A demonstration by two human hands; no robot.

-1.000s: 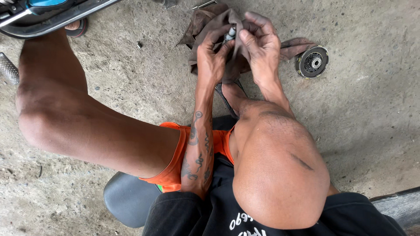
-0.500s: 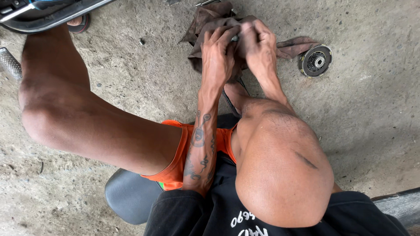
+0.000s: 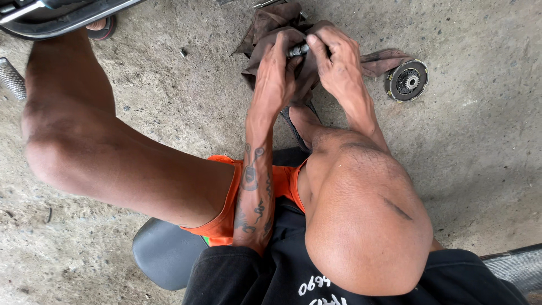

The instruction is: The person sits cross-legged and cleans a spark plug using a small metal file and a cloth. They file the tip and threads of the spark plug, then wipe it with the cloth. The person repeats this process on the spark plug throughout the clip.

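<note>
I sit low over a concrete floor, both arms reaching forward between my knees. My left hand [image 3: 278, 70] and my right hand [image 3: 337, 63] meet over a dirty brown rag [image 3: 270, 24]. Between the fingers of both hands is a small shiny metal part [image 3: 297, 50], partly wrapped by the rag. Both hands grip it from opposite sides. Most of the part is hidden by my fingers and the cloth.
A round metal clutch-like disc [image 3: 407, 81] lies on the floor [image 3: 480, 141] right of my hands. A dark vehicle body edge [image 3: 62, 17] sits at top left, with a ribbed metal piece [image 3: 11, 78] at the left edge. A grey stool seat [image 3: 165, 254] is under me.
My hands have stayed at the rag, fingers shifting around the metal part, which shows more between them now. The view has moved slightly.
</note>
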